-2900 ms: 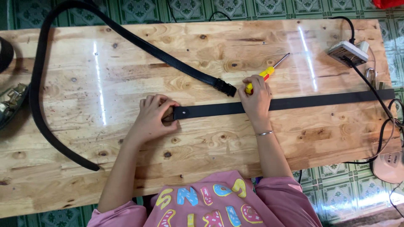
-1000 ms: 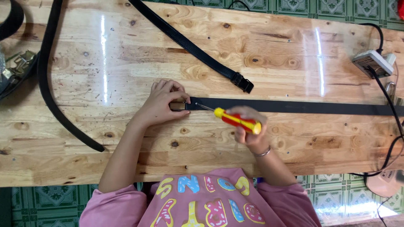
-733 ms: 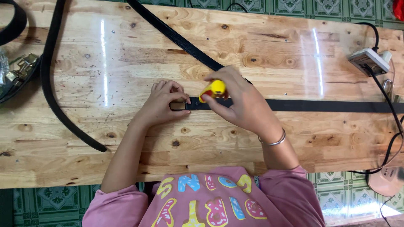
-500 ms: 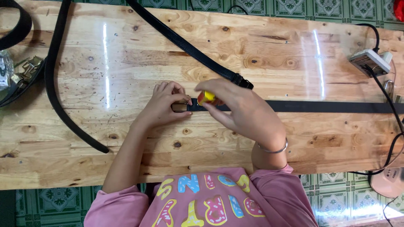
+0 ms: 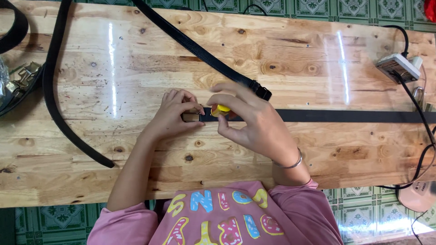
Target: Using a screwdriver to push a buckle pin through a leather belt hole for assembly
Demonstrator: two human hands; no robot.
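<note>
A black belt lies straight across the wooden table, its buckle end near the middle. My left hand pins that buckle end down with its fingertips. My right hand grips a screwdriver with a yellow and red handle, held upright over the belt right next to the buckle; its tip is hidden by my fingers.
A second black belt loops from the table's left side to the top and ends at a keeper just behind my right hand. Metal buckles lie at the left edge. A white power strip with black cables sits at the right.
My right hand picked the screwdriver off the table, swung it over and stood it upright at the buckle end. My left hand stayed on the buckle throughout.
</note>
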